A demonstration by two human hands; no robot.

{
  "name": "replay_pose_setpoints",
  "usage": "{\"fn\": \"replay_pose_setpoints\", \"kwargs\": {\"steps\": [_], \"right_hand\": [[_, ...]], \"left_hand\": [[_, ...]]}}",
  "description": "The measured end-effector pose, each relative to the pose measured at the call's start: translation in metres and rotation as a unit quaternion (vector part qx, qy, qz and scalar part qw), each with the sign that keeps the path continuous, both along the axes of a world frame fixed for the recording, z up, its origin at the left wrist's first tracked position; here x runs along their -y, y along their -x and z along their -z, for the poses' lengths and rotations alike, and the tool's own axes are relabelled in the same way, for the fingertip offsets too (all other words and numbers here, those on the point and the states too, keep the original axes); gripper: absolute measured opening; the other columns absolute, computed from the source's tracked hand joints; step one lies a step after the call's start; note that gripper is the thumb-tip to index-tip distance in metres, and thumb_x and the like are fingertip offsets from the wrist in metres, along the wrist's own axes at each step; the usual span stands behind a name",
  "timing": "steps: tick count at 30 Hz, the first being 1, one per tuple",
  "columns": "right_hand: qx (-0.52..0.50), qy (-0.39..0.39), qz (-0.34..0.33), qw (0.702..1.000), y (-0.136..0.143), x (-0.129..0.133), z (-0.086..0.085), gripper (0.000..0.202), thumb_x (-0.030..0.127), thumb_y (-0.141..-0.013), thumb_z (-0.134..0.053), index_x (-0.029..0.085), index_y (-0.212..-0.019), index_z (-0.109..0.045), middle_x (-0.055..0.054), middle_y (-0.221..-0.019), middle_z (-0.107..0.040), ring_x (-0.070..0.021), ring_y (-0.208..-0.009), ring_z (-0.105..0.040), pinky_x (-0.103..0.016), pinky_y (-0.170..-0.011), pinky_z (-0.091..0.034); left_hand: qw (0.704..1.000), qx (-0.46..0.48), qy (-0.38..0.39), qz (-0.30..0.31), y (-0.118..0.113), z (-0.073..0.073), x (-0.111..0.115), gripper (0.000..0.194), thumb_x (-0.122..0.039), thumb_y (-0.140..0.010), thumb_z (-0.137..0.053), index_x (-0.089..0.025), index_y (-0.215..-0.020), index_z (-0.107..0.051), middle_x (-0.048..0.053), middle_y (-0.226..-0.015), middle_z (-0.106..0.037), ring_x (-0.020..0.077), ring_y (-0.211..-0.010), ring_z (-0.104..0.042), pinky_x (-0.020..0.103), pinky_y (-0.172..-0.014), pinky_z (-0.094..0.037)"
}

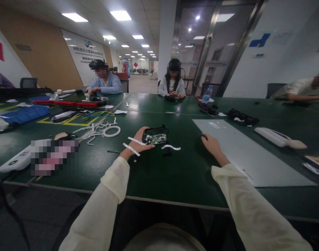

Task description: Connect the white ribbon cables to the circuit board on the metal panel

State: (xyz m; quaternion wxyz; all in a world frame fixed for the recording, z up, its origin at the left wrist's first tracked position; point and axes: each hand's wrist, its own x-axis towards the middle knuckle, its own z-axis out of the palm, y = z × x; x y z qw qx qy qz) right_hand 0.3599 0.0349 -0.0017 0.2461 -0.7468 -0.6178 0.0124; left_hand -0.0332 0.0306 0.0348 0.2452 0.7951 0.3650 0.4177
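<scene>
My left hand [138, 141] grips the left side of a black plastic frame [156, 131], which has a green circuit board [159, 138] set in it. The hand is closed round the frame's edge, and paper-like white strips [131, 149] lie across the hand and wrist. Just below the frame is another white strip [172, 148], with a small black piece [167, 152] under it. Off to the right, my right hand [213, 148] is closed above the left edge of a grey sheet [243, 157]. Something small and dark shows at its fingertips, too small to name.
On the left lie tangled white cords [96, 129], a white ring-shaped coil [111, 131], a blue tray [24, 114] and a white device [20, 157]. Another white device [273, 137] lies right of the sheet. A bottle [207, 93] stands farther back. Several people sit around the green table [175, 181].
</scene>
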Motion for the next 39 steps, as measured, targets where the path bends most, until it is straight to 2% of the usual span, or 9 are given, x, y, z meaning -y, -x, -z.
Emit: {"fn": "replay_pose_setpoints", "kwargs": {"steps": [5, 9, 13, 17, 20, 25, 29, 39], "right_hand": [[-0.03, -0.011, -0.088, 0.996, 0.04, 0.014, -0.01, 0.042, 0.03, -0.086, -0.036, 0.013, -0.119, -0.054, -0.01, -0.114, -0.059, -0.0231, -0.103, -0.056, -0.037, -0.093, -0.04], [-0.06, -0.014, -0.194, 0.979, 0.075, 0.032, -0.015, 0.04, 0.031, -0.087, -0.035, 0.015, -0.118, -0.055, -0.008, -0.116, -0.059, -0.0213, -0.106, -0.055, -0.037, -0.095, -0.039], [-0.073, -0.009, -0.317, 0.946, 0.103, 0.054, -0.02, 0.037, 0.034, -0.089, -0.036, 0.019, -0.115, -0.057, -0.007, -0.115, -0.059, -0.0202, -0.106, -0.054, -0.04, -0.096, -0.038], [-0.057, 0.007, -0.44, 0.896, 0.126, 0.079, -0.027, 0.034, 0.031, -0.09, -0.036, 0.02, -0.113, -0.059, -0.006, -0.12, -0.056, -0.0192, -0.111, -0.051, -0.039, -0.099, -0.036], [-0.054, 0.024, -0.503, 0.863, 0.139, 0.097, -0.034, 0.034, 0.03, -0.09, -0.036, 0.021, -0.115, -0.057, -0.006, -0.124, -0.054, -0.0177, -0.115, -0.048, -0.038, -0.1, -0.035], [-0.028, 0.02, -0.581, 0.813, 0.155, 0.115, -0.04, 0.033, 0.026, -0.088, -0.039, 0.019, -0.116, -0.057, -0.007, -0.125, -0.053, -0.0169, -0.118, -0.046, -0.037, -0.101, -0.035], [-0.013, 0.01, -0.623, 0.782, 0.163, 0.12, -0.043, 0.034, 0.024, -0.085, -0.042, 0.017, -0.116, -0.057, -0.008, -0.124, -0.054, -0.0171, -0.118, -0.046, -0.036, -0.1, -0.036], [0.005, -0.011, -0.652, 0.758, 0.169, 0.122, -0.042, 0.034, 0.022, -0.081, -0.045, 0.013, -0.111, -0.059, -0.012, -0.12, -0.056, -0.0172, -0.118, -0.046, -0.035, -0.1, -0.036]], "left_hand": [[1.0, -0.007, -0.007, -0.006, 0.002, 0.002, -0.002, 0.079, -0.037, -0.057, -0.074, -0.017, -0.123, -0.035, 0.012, -0.122, -0.044, 0.0274, -0.107, -0.05, 0.043, -0.092, -0.041], [1.0, -0.003, -0.019, -0.015, 0.002, 0.004, -0.004, 0.08, -0.037, -0.057, -0.074, -0.017, -0.123, -0.036, 0.013, -0.122, -0.045, 0.0272, -0.106, -0.051, 0.043, -0.091, -0.042], [0.999, -0.006, -0.035, -0.029, 0.002, 0.004, -0.005, 0.079, -0.037, -0.055, -0.075, -0.016, -0.122, -0.038, 0.013, -0.121, -0.045, 0.0286, -0.109, -0.049, 0.044, -0.093, -0.04], [0.998, -0.005, -0.047, -0.037, 0.003, 0.005, -0.007, 0.08, -0.038, -0.055, -0.075, -0.016, -0.122, -0.038, 0.013, -0.122, -0.046, 0.0296, -0.113, -0.046, 0.046, -0.096, -0.037], [0.997, -0.003, -0.055, -0.048, 0.004, 0.008, -0.01, 0.082, -0.039, -0.055, -0.075, -0.015, -0.123, -0.037, 0.014, -0.123, -0.045, 0.03, -0.115, -0.044, 0.045, -0.098, -0.035], [0.998, -0.018, -0.042, -0.049, 0.0, 0.013, -0.01, 0.084, -0.042, -0.056, -0.074, -0.016, -0.125, -0.035, 0.014, -0.123, -0.046, 0.03, -0.114, -0.046, 0.046, -0.098, -0.035], [0.997, -0.06, -0.027, -0.034, -0.013, 0.015, -0.003, 0.086, -0.045, -0.056, -0.073, -0.017, -0.127, -0.034, 0.013, -0.125, -0.045, 0.0304, -0.118, -0.042, 0.046, -0.1, -0.033], [0.991, -0.126, -0.032, 0.028, -0.059, 0.025, -0.006, 0.089, -0.053, -0.057, -0.07, -0.016, -0.129, -0.033, 0.014, -0.127, -0.044, 0.0279, -0.12, -0.041, 0.041, -0.102, -0.033]]}}
